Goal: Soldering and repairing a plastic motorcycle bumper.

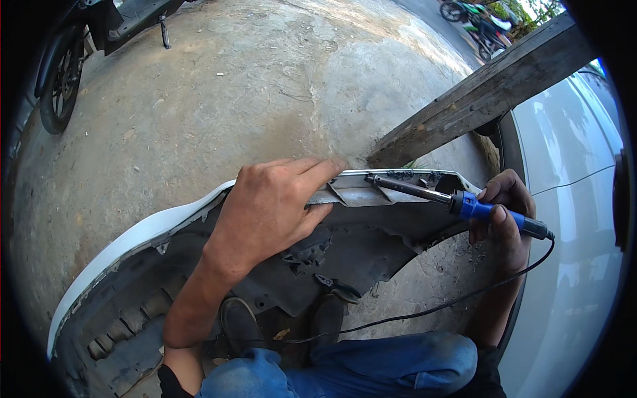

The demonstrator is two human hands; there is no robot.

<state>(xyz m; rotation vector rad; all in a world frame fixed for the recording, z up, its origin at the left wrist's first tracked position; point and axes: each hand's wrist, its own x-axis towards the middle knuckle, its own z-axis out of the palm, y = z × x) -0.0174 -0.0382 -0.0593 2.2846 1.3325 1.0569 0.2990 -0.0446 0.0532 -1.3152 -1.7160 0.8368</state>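
Observation:
My left hand (279, 205) grips the upper edge of a white car bumper (113, 255), whose dark inner side faces me. My right hand (504, 222) is closed around the blue handle of a soldering iron (478, 207), with a black cord running down across the bumper toward my lap. The iron's metal tip (371, 179) rests at or just above the bumper's ribbed inner lip, right of my left fingers, beside rough dark patches of plastic (401, 176). Pliers (338, 287) lie lower down, near my shoes.
A wooden post (464, 99) rises diagonally beyond the bumper. A white car (564, 298) stands close on my right. A scooter (60, 86) is at the upper left on the concrete (219, 79); a motorbike (488, 36) is at the upper right. My jean-clad legs and shoes are below.

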